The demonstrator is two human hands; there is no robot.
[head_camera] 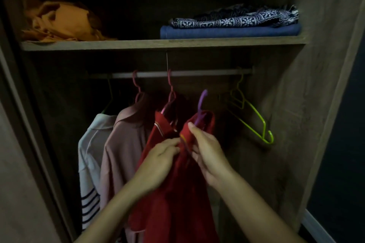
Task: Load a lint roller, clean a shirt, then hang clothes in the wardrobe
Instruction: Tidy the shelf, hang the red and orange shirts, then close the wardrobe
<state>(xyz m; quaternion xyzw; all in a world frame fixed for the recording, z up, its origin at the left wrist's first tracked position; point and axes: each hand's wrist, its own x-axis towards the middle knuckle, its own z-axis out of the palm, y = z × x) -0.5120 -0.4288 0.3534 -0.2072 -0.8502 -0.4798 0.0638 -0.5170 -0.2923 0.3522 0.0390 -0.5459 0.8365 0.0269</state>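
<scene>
Your left hand [161, 161] and right hand [207, 150] pinch the red shirt [177, 203] under the dim wardrobe's rail [197, 74] and wooden shelf [138, 44].

A red shirt [173, 193] on a purple hanger [201, 104] sits mid-frame, collar up, hook free below the rail [177, 74].

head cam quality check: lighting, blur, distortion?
Head view: dim overall, the wardrobe's back above the wooden shelf nearly black; the dark red garment and both hands, left hand and right hand, are lit best. Slight motion blur on the left hand and forearm. Wide-angle bowing curves the shelf and side panels. No glare.
</scene>
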